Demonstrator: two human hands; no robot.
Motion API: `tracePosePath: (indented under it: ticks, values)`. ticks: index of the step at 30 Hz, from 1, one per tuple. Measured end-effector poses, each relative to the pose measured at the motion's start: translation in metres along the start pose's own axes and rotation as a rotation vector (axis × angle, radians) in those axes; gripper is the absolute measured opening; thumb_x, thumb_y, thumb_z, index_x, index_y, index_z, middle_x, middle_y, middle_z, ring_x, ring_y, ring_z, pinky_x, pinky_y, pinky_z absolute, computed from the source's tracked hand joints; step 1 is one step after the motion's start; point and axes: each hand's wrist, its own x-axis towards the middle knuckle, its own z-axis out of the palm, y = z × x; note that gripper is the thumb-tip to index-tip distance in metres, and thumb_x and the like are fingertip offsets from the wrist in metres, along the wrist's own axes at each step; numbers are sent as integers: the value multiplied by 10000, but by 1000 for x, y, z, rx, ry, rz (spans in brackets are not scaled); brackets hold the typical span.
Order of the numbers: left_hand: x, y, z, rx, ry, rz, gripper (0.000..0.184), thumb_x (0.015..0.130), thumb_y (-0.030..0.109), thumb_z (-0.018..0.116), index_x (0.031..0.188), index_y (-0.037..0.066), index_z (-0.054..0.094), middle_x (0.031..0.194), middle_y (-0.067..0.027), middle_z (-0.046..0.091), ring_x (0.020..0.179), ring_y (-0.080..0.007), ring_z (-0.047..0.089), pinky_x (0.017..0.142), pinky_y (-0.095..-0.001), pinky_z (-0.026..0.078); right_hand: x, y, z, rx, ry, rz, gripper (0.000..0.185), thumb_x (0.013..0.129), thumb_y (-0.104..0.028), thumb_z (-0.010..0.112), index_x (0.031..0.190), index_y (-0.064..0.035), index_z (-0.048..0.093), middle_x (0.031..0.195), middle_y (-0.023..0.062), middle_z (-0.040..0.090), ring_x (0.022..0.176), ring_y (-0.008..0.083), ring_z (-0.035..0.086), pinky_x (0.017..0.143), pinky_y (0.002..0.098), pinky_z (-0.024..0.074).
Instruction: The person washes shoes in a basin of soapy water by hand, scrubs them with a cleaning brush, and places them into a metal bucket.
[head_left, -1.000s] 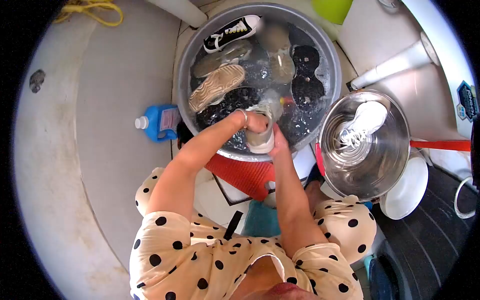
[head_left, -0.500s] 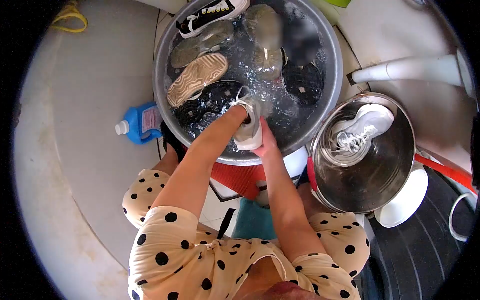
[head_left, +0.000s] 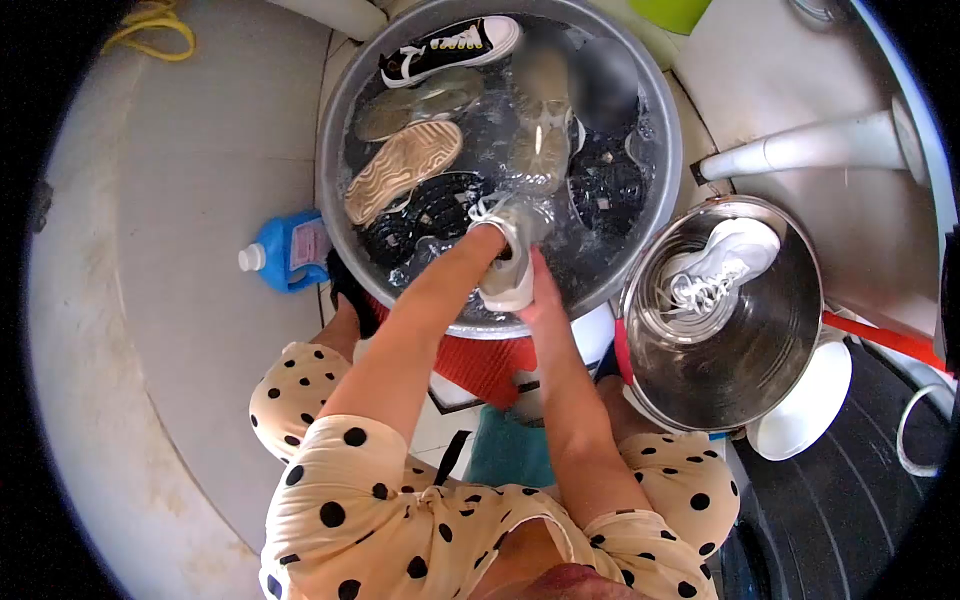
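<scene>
A white sneaker [head_left: 508, 287] is held at the near side of a large grey metal basin [head_left: 328, 165], its toe pointing away from me and low at the water. My left hand [head_left: 488, 242] reaches into the shoe's opening from the left, and its fingers are hidden inside. Against the right side of the heel, my right hand [head_left: 542, 285] grips the same shoe, its fingertips out of sight behind it. Beside them in the water are a tan-soled shoe [head_left: 405, 170], a black sneaker with white laces [head_left: 452, 50] and several submerged shoes.
To the right stands a steel pot [head_left: 740, 375] with another white sneaker [head_left: 735, 262] inside. A blue bottle [head_left: 285, 250] is left of the basin. A white bowl [head_left: 805, 405] sits beside the pot, and a white pipe [head_left: 800, 150] runs behind it.
The view has shifted slightly. The white sneaker stays between both hands, its toe now a little lower in the water.
</scene>
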Motion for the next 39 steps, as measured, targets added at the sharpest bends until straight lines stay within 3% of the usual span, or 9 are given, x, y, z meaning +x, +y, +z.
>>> tracePosePath:
  ticks: [4,11,15,22,27,28,33,36,39]
  values:
    - [0,-13,5,14,-2,-21,382,756,237,610,1087,53,658,1133,-181,635,1044,-314,604,939,-385,446,13,5,-11,-26,7,14,559,960,-504,443,1350,-104,464,1286,105,561,1147,299,553,998,473,429]
    - [-39,-17,34,65,142,77,387,756,249,620,1093,63,659,1144,-179,629,1056,-312,598,949,-383,442,13,10,-14,-182,154,-92,600,940,-482,496,1360,-56,452,1304,117,553,1165,299,543,1004,426,421]
    - [-32,-16,21,41,129,37,391,756,256,626,1097,69,660,1150,-177,626,1062,-311,595,954,-383,439,3,5,-2,-138,71,42,646,930,-521,499,1394,-78,419,1367,118,503,1220,308,502,1016,461,405]
    - [-4,-27,14,46,44,-33,397,755,268,636,1103,79,661,1161,-175,620,1074,-310,589,963,-381,435,16,-2,-6,-93,209,-1,469,980,-416,456,1297,-76,521,1246,93,597,1121,259,574,976,417,450]
    - [12,-61,80,216,458,207,401,755,276,643,1107,86,662,1169,-173,616,1082,-308,585,970,-380,432,28,-4,-11,-137,202,25,506,971,-444,456,1319,-79,503,1252,98,595,1128,281,568,980,433,443]
    - [5,-58,76,91,339,100,419,755,293,645,1122,91,658,1200,-173,600,1115,-303,568,985,-378,422,24,-1,-10,-159,195,40,536,960,-463,467,1335,-82,487,1263,102,586,1132,294,564,981,445,439]
    - [-41,11,-29,149,-75,-17,483,752,320,645,1169,76,644,1230,-174,594,1157,-305,549,1001,-377,410,31,0,-14,-78,88,-1,487,972,-429,457,1308,-80,506,1238,112,594,1116,290,569,970,438,448]
    - [1,-8,-20,64,-62,-62,478,755,319,642,1167,78,646,1230,-173,594,1155,-305,551,1000,-377,411,25,-5,-4,-75,127,-87,412,998,-369,425,1269,-78,535,1200,107,612,1094,276,581,962,433,459]
    - [-1,-13,-11,59,-49,-60,473,758,317,639,1166,80,647,1230,-171,595,1153,-304,552,999,-377,413,38,-10,-18,-117,113,-54,460,981,-400,441,1298,-74,514,1223,95,601,1104,255,574,962,415,454]
